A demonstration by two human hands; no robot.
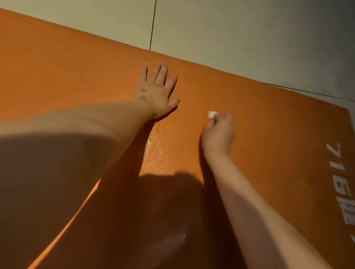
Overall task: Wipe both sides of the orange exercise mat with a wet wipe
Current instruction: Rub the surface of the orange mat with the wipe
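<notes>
An orange exercise mat (74,70) lies flat on a pale tiled floor (236,35). A small white wet wipe (212,114) sits on it, pinched by the curled right hand (219,133). At about the wipe's ten o'clock, the left hand (157,91) rests flat, fingers spread.

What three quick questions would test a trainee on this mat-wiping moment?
1. True or false: the left hand lies flat with fingers spread on the orange mat.
2. Which holds the wet wipe? A) left hand B) right hand C) neither; it lies loose on the mat.
3. What colour is the lettering at the mat's right end?
Key: 1 true; 2 B; 3 white.
</notes>
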